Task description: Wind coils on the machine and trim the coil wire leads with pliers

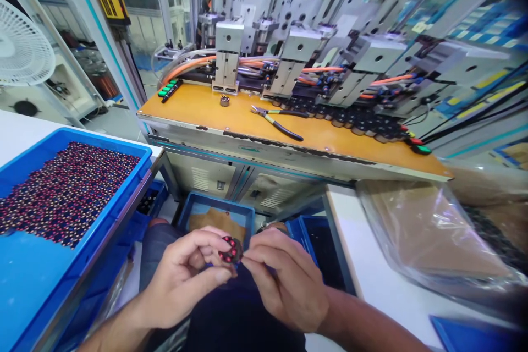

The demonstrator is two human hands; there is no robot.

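Both hands together over lap: left hand (187,275) and right hand (284,280) pinch small round stator (231,249), flat face toward camera, no long axis.

My left hand (187,278) and right hand (284,280) are bare: no gloves, rings, watch or wristbands seen. Both forearms are uncovered to the frame edge, no sleeves in view. On my lap, dark trousers (231,313), with a greyer patch at the left knee.
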